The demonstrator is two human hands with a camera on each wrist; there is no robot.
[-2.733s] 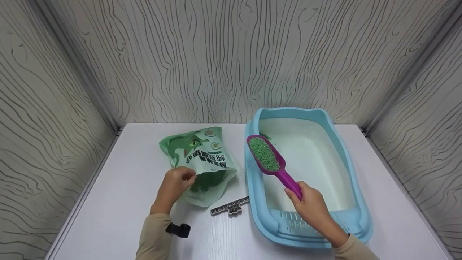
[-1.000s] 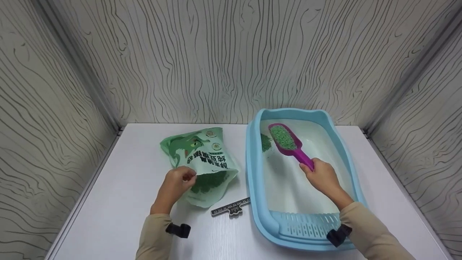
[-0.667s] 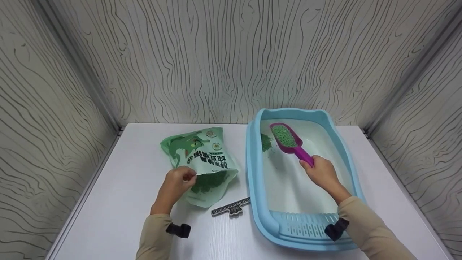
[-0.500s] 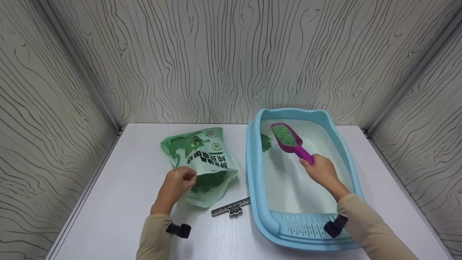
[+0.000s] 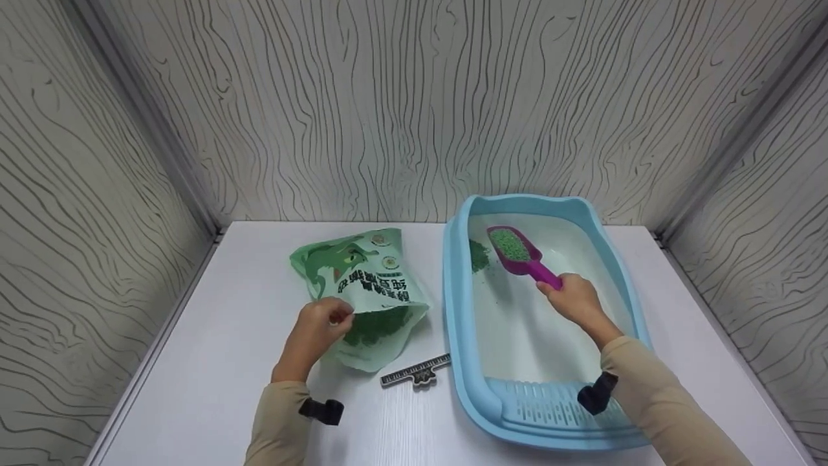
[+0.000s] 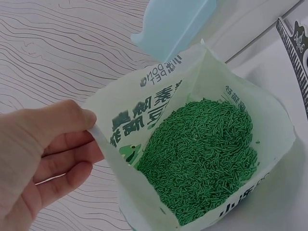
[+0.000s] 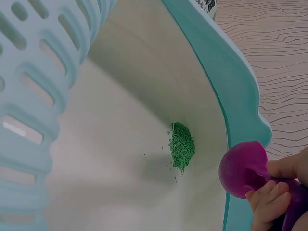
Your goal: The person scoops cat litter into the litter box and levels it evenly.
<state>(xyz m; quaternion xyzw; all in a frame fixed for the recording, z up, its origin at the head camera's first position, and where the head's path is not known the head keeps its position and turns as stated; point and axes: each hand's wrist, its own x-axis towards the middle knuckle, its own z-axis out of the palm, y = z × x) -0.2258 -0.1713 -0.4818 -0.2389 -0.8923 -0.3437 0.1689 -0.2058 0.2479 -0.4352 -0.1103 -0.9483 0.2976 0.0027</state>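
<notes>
Magenta plastic, the scoop (image 5: 532,266) hangs over the far left part of the blue tray (image 5: 457,310), loaded with green pellets (image 5: 509,246). My right hand (image 5: 576,299) grips its handle, the proper place to hold it; I judge it light and stiff, the loose load putting weight at the far end, so a tilt would spill it. Just left of it, a small heap (image 5: 479,257) of pellets lies on the tray floor near the left wall. Left of the tray, my left hand (image 5: 318,328), well apart from the right, pinches the mouth edge of the bag (image 5: 381,278). Its film looks soft, likely to sag unless held there; the pellets inside should make its body heavy. Nearer, between bag and tray, a dark clip (image 5: 417,373) lies on the white desk (image 5: 213,336).
</notes>
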